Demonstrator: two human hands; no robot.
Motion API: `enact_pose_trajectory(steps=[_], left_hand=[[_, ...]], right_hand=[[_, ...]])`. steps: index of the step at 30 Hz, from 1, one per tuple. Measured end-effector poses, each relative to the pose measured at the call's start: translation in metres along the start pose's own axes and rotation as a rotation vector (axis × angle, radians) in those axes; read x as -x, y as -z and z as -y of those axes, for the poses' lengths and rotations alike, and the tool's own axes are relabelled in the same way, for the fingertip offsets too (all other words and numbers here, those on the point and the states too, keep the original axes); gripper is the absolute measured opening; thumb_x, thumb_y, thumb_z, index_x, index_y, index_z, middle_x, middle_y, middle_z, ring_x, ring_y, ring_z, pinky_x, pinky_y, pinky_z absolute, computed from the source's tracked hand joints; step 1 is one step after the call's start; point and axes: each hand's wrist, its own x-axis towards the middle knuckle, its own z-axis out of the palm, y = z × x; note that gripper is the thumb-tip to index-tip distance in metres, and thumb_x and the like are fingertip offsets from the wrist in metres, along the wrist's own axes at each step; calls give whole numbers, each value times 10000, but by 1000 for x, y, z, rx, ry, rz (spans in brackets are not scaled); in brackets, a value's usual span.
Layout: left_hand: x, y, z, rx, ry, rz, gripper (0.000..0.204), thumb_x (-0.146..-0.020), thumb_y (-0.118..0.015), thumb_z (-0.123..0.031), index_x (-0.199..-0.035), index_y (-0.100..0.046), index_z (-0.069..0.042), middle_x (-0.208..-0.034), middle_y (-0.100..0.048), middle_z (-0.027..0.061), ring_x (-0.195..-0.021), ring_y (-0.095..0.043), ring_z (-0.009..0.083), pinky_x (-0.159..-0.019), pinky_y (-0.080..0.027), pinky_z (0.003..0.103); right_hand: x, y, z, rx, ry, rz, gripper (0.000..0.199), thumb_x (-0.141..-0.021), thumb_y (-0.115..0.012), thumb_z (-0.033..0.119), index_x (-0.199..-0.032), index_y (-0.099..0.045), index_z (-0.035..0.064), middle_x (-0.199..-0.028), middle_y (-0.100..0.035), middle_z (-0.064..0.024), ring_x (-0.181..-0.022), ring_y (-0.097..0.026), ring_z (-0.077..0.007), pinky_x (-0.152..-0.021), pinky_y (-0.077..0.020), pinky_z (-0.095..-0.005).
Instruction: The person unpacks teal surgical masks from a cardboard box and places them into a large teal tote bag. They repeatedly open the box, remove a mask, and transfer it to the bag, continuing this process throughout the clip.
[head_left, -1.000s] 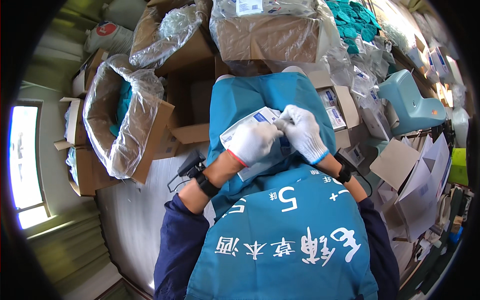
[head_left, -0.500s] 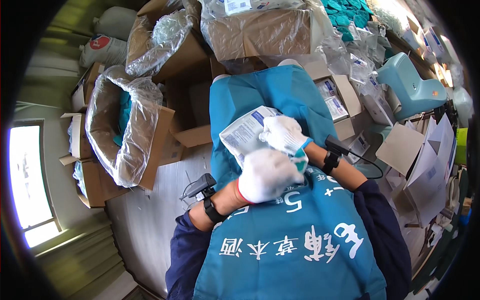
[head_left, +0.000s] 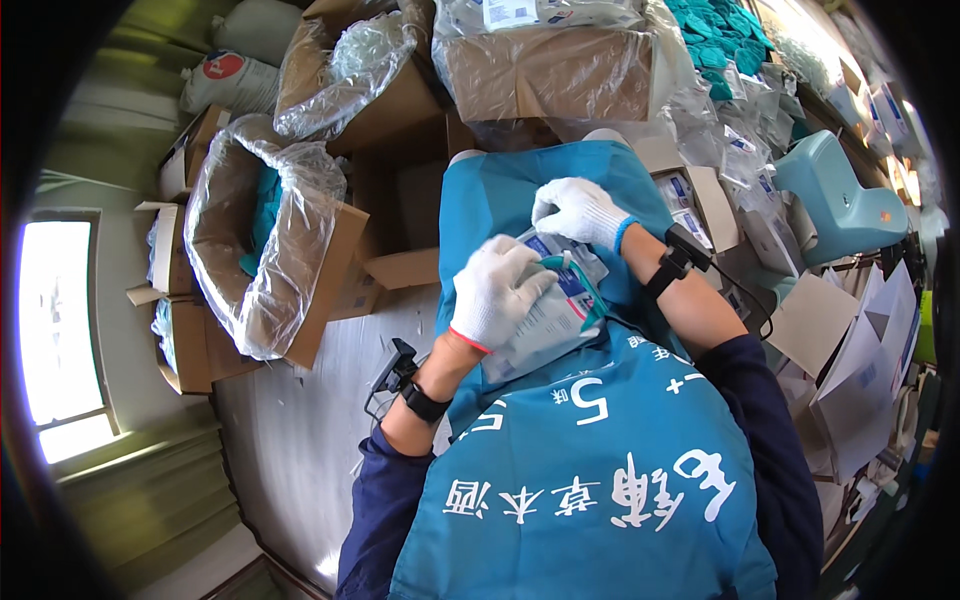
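Observation:
Both my hands wear white knit gloves and work over my lap, which a teal apron (head_left: 520,190) covers. My left hand (head_left: 497,290) presses on a flat clear packet (head_left: 556,310) with white and blue print and a teal item (head_left: 585,292) showing at its edge. Farther out, my right hand (head_left: 578,210) pinches the packet's far end. A black band sits on each wrist.
An open cardboard box lined with clear plastic (head_left: 262,245) stands at my left with teal goods inside. More plastic-wrapped cartons (head_left: 545,60) are ahead. A small box of packets (head_left: 690,205), a pale blue chair (head_left: 835,200) and flat cardboard sheets (head_left: 860,360) lie to my right.
The packet has come closer to my body and lies flatter on my lap. My left hand slid up onto it, and my right hand moved out to its far end.

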Motion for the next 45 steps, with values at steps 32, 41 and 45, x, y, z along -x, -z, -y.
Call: enact_pose_trajectory(steps=[32,41,45], left_hand=[[-16,2,19,-218,-83,189,175,-917,-631,-176,-823,-681,-38,-689,-620,119,-670,-636,307,-605,-499,393],[1,10,-42,-358,-786,52,123,-747,-743,-150,-812,-656,-90,-650,-557,13,-639,-602,185,-546,-470,333],[5,31,-70,-270,-812,-195,244,-694,-835,-231,-776,-649,-97,-658,-548,10,-547,-547,168,-471,-429,308]], right_hand=[[74,0,64,-305,91,-422,63,-823,-668,97,-855,-706,58,-860,-720,-150,-841,-697,-320,-736,-545,-379],[41,-47,13,-122,-50,-382,259,-777,-701,289,-891,-734,59,-853,-692,-209,-839,-672,-387,-743,-525,-464],[44,-55,-1,-194,-292,-271,239,-806,-701,256,-883,-724,31,-817,-690,-189,-791,-680,-336,-728,-524,-412]])
